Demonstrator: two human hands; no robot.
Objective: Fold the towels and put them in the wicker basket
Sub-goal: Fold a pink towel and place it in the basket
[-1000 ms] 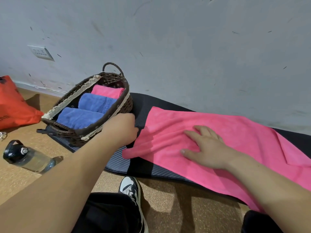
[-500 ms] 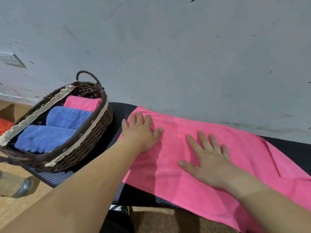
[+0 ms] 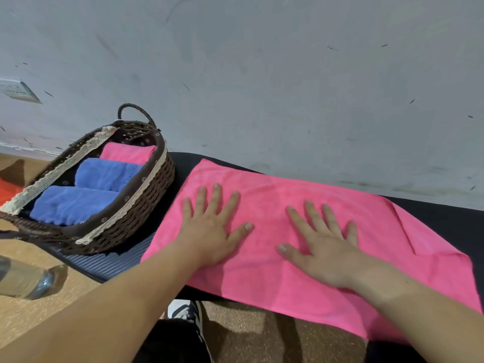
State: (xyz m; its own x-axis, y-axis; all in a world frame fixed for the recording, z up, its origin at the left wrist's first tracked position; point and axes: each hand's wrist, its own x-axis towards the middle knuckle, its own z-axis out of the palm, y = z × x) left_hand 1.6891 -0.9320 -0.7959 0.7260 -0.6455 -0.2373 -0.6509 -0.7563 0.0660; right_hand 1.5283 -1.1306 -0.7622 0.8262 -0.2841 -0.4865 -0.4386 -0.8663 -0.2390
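A pink towel [image 3: 275, 281] lies spread flat on a dark mat [image 3: 110, 263], with its right end folded over into a crease. My left hand [image 3: 212, 231] rests palm down on the towel's left part, fingers apart. My right hand [image 3: 322, 247] lies flat on its middle, fingers spread too. To the left stands the dark wicker basket [image 3: 136, 216] with lace trim. It holds two folded blue towels [image 3: 70, 203] and one folded pink towel [image 3: 125, 153] at its far end.
A grey wall [image 3: 262, 74] rises right behind the mat, with a socket [image 3: 18, 90] at the left. A clear water bottle [image 3: 23, 281] lies on the cork floor at the lower left. My shoe [image 3: 186, 313] shows below the towel, and something orange [image 3: 7, 189] sits behind the basket.
My left hand has let go of the towel's left edge and now lies flat on it, fingers spread. The right hand stays pressed on the towel. The view has shifted right.
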